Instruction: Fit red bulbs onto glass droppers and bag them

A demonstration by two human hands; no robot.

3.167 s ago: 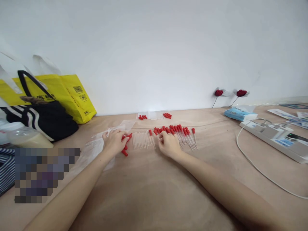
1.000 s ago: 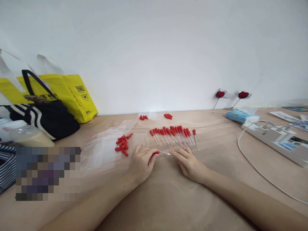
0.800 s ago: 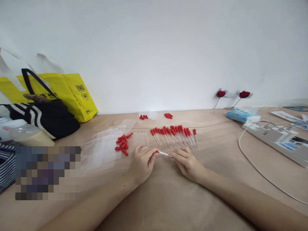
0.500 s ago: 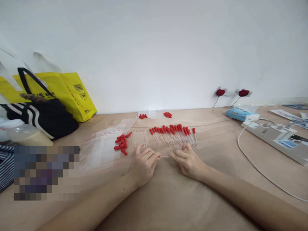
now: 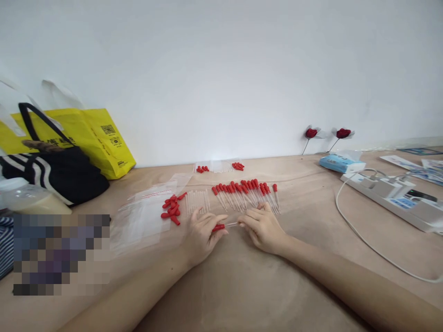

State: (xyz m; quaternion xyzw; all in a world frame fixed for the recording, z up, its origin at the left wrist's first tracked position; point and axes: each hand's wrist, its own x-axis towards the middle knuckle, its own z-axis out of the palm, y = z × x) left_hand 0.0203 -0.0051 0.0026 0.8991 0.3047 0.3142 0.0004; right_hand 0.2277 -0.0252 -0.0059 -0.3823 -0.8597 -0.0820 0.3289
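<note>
A red rubber bulb [image 5: 218, 228] sits on the left end of a thin clear tube [image 5: 231, 224]. The fingers of my left hand [image 5: 205, 234] are loosely around the bulb, thumb below and index finger above. My right hand [image 5: 262, 229] pinches the tube's other end. Just beyond my hands lie a pile of loose red bulbs [image 5: 172, 212], a row of bare clear tubes [image 5: 197, 201] and a row of several tubes capped with red bulbs [image 5: 247, 189].
Clear zip bags [image 5: 143, 214] lie left of the loose bulbs. Farther back is a bag with more bulbs [image 5: 221, 166]. A yellow bag [image 5: 100, 138], black bag [image 5: 76, 175] and bottle [image 5: 34, 198] stand left; a tissue pack [image 5: 341, 163] and power strip [image 5: 391, 198] are right.
My left thumb and index finger have parted somewhat, so the red bulb on the tube now shows between them. The whole view has shifted slightly.
</note>
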